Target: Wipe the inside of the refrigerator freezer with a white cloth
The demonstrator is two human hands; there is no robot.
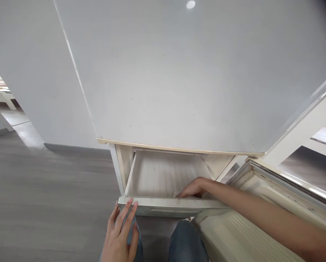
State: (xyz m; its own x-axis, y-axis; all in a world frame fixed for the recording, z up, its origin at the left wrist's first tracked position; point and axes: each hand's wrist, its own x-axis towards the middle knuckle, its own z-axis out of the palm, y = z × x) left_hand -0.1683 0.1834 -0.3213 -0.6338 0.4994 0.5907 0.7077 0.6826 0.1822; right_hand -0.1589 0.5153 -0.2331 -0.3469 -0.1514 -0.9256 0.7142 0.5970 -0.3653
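The white drawer [163, 178] stands pulled out under the closed upper door [179, 80]. The left hand [120, 236] lies flat, fingers spread, at its front left corner. The right hand [193, 189] reaches inside near the front edge, its grip seemingly loose; the fingertips are hidden. The open lower door [261, 203] crowds the right side.

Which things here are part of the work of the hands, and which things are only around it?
Part of the work:
- drawer, pulled out of the fridge and empty
- left hand, fingertips at the drawer's front edge
- right hand, reaching inside the drawer

Only around:
- open fridge door
- upper fridge door
- grey floor
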